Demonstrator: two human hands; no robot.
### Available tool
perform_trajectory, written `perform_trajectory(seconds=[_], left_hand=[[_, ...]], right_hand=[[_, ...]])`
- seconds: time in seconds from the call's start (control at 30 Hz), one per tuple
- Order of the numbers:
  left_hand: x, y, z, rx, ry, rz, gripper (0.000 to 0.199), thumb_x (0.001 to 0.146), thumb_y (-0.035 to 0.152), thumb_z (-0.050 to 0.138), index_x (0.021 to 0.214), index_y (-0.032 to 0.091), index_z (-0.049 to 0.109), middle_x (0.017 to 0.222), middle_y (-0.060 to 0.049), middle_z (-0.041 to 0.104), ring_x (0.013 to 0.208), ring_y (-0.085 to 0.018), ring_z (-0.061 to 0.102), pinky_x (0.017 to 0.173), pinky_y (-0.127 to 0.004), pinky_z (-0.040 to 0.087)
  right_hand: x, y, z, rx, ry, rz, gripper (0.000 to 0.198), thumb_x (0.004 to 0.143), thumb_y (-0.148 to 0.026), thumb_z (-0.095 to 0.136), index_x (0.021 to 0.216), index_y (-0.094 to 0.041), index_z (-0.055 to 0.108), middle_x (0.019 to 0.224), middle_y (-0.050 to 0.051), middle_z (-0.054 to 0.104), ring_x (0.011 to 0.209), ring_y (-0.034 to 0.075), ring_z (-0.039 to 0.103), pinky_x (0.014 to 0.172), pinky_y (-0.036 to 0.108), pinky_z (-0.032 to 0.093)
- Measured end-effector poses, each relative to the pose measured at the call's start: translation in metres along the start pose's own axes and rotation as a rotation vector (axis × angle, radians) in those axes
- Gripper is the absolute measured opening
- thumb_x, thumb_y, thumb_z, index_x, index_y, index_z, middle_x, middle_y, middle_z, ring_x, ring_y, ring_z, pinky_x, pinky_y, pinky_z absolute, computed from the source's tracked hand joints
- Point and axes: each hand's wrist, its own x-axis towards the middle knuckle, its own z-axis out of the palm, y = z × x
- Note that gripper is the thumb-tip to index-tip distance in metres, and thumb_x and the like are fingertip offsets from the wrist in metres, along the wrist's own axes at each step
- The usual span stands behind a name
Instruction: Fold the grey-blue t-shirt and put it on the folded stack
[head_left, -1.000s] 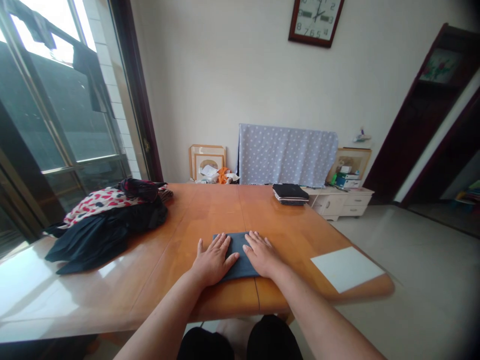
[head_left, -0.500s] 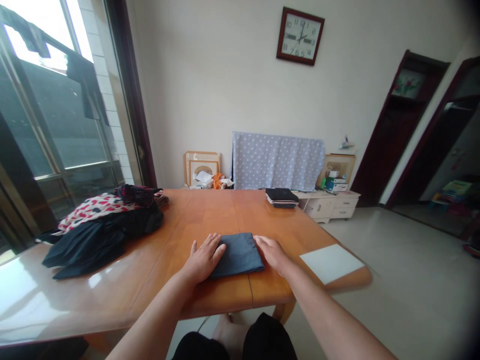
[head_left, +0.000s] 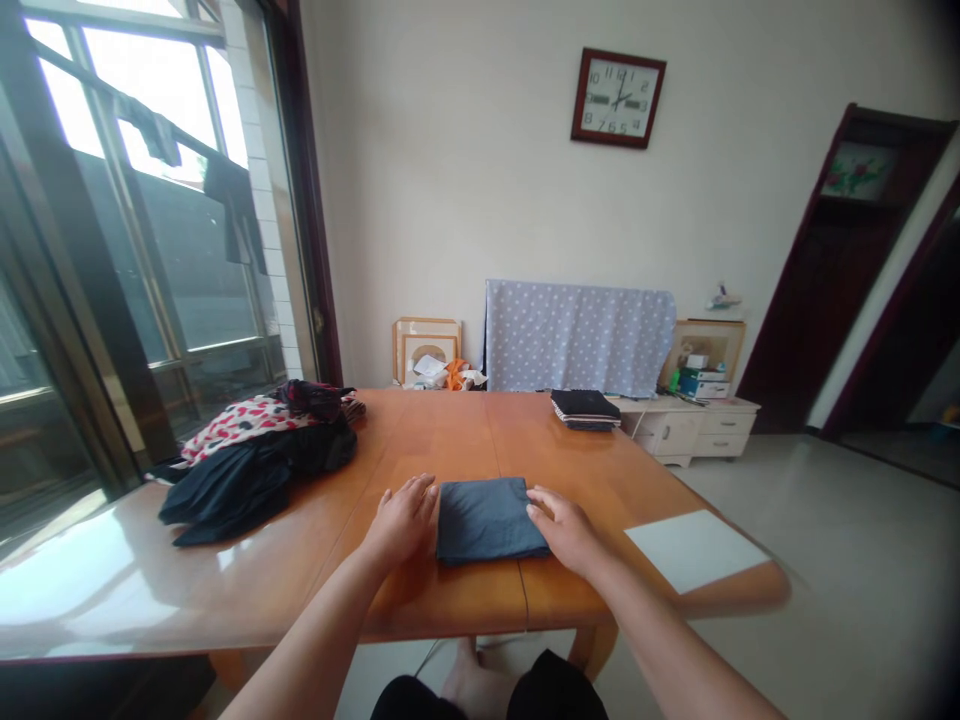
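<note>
A folded dark blue cloth [head_left: 487,518] lies flat near the front edge of the wooden table [head_left: 450,440]. My left hand [head_left: 403,518] rests flat on the table against the cloth's left edge, fingers apart. My right hand [head_left: 566,524] rests at the cloth's right edge, its fingertips touching the fabric. Neither hand grips anything.
A heap of dark and red-patterned clothes [head_left: 262,450] lies at the table's left. A small stack of folded dark garments [head_left: 585,407] sits at the far right. A white sheet [head_left: 694,548] lies at the near right corner. A window is to the left, a low cabinet [head_left: 694,425] behind.
Both hands slid off the top of the folded cloth outward to its left and right edges. The view shifted slightly.
</note>
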Motion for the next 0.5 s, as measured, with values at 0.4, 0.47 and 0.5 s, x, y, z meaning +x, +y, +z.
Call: perform_trajectory(seconds=[0.4,0.47,0.5], left_hand=[[-0.006,0.022,0.021,0.168,-0.199,0.120,0.056,0.101,0.053,0.024,0.148,0.030,0.045,0.160,-0.007,0.034,0.151,-0.029,0.020,0.115,-0.069,0.004],[-0.007,0.022,0.022,0.216,-0.201,0.119,0.056,0.101,0.052,0.024,0.148,0.029,0.045,0.160,-0.007,0.034,0.151,-0.031,0.020,0.114,-0.071,0.004],[-0.007,0.021,0.022,0.234,-0.195,0.122,0.056,0.101,0.051,0.024,0.148,0.029,0.045,0.160,-0.006,0.034,0.151,-0.031,0.020,0.114,-0.072,0.004]], right_hand=[[0.000,0.015,0.010,-0.163,-0.069,-0.016,0.047,0.097,-0.043,0.045,0.131,-0.019,0.066,0.148,0.012,0.051,0.144,0.027,0.038,0.118,0.047,0.032],[-0.001,0.014,0.009,-0.188,-0.068,-0.004,0.047,0.097,-0.043,0.044,0.131,-0.019,0.066,0.147,0.012,0.053,0.143,0.027,0.039,0.117,0.047,0.033],[-0.002,0.012,0.009,-0.196,-0.063,-0.001,0.047,0.097,-0.043,0.044,0.131,-0.019,0.066,0.146,0.012,0.053,0.143,0.027,0.039,0.117,0.046,0.033]])
